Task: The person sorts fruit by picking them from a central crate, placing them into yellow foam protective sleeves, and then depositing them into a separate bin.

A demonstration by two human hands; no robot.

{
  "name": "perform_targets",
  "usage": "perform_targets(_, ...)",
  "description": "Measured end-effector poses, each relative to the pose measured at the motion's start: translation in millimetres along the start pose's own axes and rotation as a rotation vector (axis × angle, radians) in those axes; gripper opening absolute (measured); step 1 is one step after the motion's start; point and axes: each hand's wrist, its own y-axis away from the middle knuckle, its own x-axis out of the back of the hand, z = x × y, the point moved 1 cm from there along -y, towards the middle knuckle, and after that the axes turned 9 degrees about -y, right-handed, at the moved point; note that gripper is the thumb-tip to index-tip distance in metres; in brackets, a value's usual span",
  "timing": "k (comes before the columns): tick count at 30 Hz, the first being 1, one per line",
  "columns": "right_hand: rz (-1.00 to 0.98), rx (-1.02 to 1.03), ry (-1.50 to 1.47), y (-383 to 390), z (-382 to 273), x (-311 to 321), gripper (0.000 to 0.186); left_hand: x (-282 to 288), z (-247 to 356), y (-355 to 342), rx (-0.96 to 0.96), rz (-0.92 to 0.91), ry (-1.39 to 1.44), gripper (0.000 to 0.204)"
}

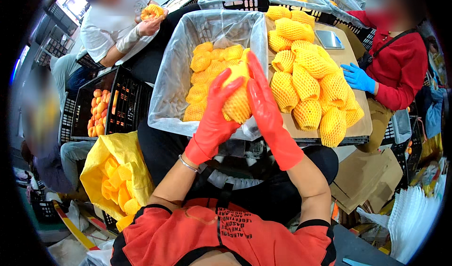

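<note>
Both my hands wear orange-red rubber gloves and hold a fruit in a yellow foam net sleeve (234,101) between them, over the front half of a plastic-lined crate (165,73). My left hand (215,115) grips it from the left, thumb upward; my right hand (264,108) lies along its right side, fingers long and pressed against it. In the crate sit several rows of yellow netted pieces (200,61), partly hidden by my hands. Right of the crate, on a cardboard-topped surface (358,125), lies a pile of more yellow-sleeved pieces (306,85).
A yellow sack of foam nets (92,172) and a black crate of fruit (97,111) are at left. A co-worker (106,31) holds a netted fruit; another, blue-gloved (400,73), sits right beside a small scale (328,39). Cardboard (362,181) lies at lower right.
</note>
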Motion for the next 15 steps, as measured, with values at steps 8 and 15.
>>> perform_targets(8, 0.286, -0.661, -1.327, 13.0, 0.4, -12.3, 0.062, 9.4, 20.8, -22.7, 0.04, 0.092, 0.008, 0.066)
perform_targets(15, -0.074, -0.642, -1.185, 12.4, 2.0, -2.1, 0.055, 27.0, -7.6, -30.8, 0.245, 0.028, -0.031, 0.02)
